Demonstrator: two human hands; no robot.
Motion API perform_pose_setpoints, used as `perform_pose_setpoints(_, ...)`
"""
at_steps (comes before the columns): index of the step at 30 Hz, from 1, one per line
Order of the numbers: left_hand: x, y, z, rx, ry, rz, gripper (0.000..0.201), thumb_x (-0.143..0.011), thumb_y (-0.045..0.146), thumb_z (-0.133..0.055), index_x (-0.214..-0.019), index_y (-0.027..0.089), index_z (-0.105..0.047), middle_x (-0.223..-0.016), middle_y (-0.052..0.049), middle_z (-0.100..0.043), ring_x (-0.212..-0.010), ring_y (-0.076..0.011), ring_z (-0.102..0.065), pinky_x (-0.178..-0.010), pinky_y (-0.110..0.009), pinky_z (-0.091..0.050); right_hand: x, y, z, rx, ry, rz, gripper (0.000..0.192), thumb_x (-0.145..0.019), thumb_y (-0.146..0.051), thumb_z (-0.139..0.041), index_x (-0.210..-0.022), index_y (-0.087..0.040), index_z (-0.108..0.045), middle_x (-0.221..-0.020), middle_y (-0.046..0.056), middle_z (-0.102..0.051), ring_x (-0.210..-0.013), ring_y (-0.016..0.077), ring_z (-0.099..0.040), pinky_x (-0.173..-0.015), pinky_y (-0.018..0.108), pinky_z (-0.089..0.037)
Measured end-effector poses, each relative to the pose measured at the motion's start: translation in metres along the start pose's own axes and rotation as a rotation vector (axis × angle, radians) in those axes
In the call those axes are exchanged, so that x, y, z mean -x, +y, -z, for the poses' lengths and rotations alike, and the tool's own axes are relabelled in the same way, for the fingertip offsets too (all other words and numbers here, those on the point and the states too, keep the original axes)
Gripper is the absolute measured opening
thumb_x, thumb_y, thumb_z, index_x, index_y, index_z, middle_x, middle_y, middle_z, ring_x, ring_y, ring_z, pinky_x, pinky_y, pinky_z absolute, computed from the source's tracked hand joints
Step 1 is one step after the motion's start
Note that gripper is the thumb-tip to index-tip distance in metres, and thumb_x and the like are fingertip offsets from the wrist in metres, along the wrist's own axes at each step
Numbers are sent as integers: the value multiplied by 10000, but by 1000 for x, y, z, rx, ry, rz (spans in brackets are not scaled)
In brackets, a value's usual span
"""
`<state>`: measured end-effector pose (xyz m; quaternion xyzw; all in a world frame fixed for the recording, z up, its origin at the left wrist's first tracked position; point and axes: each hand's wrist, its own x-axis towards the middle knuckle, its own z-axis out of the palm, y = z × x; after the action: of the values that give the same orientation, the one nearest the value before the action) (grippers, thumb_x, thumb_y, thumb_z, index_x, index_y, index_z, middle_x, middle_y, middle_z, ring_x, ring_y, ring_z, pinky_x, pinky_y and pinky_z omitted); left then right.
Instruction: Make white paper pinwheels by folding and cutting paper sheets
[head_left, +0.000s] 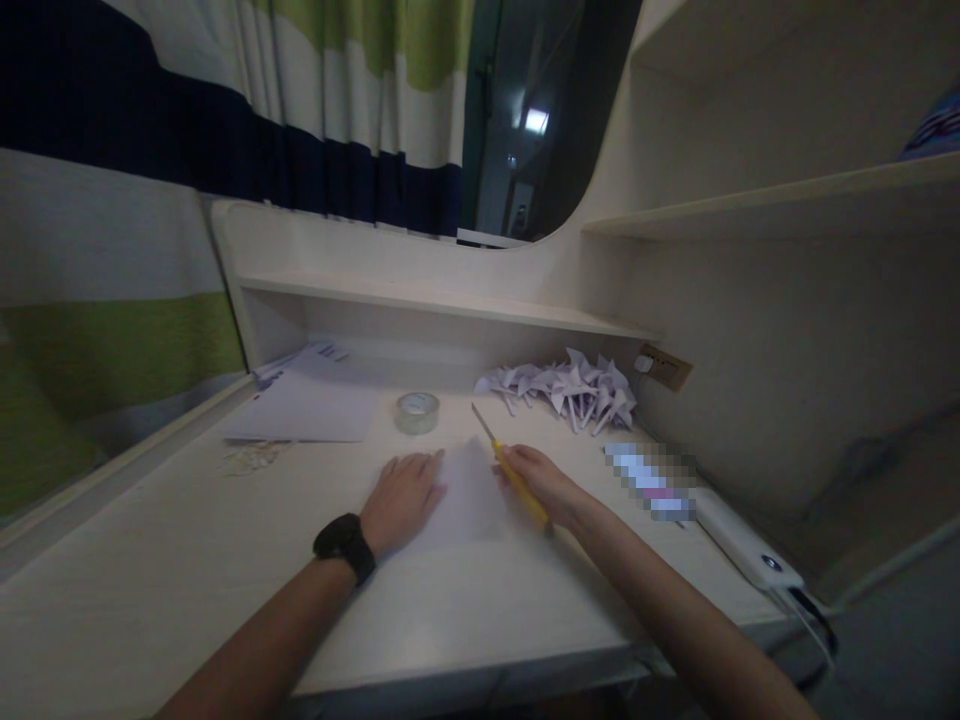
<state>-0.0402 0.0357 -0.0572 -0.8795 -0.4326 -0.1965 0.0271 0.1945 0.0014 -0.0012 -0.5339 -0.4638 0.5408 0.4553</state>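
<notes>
A sheet of paper [469, 495] is pinned flat on the desk [172, 560] by the open left hand [403, 497]; a yellow knife [510, 468] is gripped by the right hand [546, 484] at its edge — fingertips could be nicked should the blade wander

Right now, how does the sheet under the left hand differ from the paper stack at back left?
The sheet is single and pinned by the left hand, with the right hand holding a yellow-handled cutter at its edge. The paper stack holds several sheets, untouched, farther back by the tape roll. Both are pale paper lying flat on the desk.
</notes>
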Motion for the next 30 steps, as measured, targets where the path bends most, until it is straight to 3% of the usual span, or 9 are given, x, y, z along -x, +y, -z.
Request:
perform_pose_setpoints(4, -1, -2, -1, 26, 21, -22, 498, -959, 391, -363, -1396, 153, -375, -1290, -154, -554, -1187, -277, -495, -1031, -461, -328, -8, 10, -11, 88, 63, 91, 371, -776, -518, -659, -887, -190, -526, -747, 6, -610, -538, 98, -524, -469, 201, -402)
perform_pose_setpoints(8, -1, -1, 0, 43, 31, -29, 489, -960, 388, -374, -1377, 135, -399, -1299, -155, -546, -1196, -278, -489, -1041, -457, -335, -18, 15, -21, 124, 175, 111, 420, -598, -275, -790, -873, -204, -480, -642, -56, -536, -516, 111, -516, -487, 221, -406)
perform_pose_setpoints(12, -3, -5, 2, 108, 71, 17, 461, -975, 347, -337, -1365, 114, -415, -1342, -153, -524, -1231, -263, -471, -1059, -430, -342, -23, 12, -24, 203, 190, 121, 395, -535, -145, -754, -831, -203, -500, -604, -79, -498, -502, 102, -486, -489, 219, -389)
perform_pose_setpoints(16, -9, -13, 3, 187, 133, 83, 436, -972, 332, -350, -1326, 107, -467, -1268, -144, -582, -1164, -249, -526, -1025, -394, -391, -21, 11, -22, 219, 153, 186, 322, -571, -184, -713, -832, -200, -525, -602, -75, -499, -508, 105, -481, -500, 223, -386)
perform_pose_setpoints(22, -10, -16, 9, 275, 289, 70, 299, -954, 311, -406, -1132, 157, -591, -1100, -94, -653, -1035, -230, -579, -940, -388, -444, -22, 23, -19, 330, 204, 245, 187, -653, -282, -669, -755, -185, -545, -612, -43, -524, -542, 116, -483, -501, 222, -360)
perform_pose_setpoints(25, -10, -16, 10, 305, 340, 63, 236, -949, 317, -427, -993, 181, -614, -991, -73, -670, -952, -230, -601, -872, -386, -465, -21, 23, -15, 377, 207, 278, 225, -696, -370, -656, -749, -182, -546, -635, -21, -543, -570, 128, -500, -512, 228, -373)
perform_pose_setpoints(30, -10, -16, 12, 288, 426, 38, 249, -965, 322, -391, -932, 194, -601, -925, -73, -674, -886, -230, -610, -833, -375, -467, -12, 12, 13, 409, 160, 239, 385, -824, -550, -509, -970, -194, -501, -762, 8, -601, -540, 125, -503, -492, 241, -382)
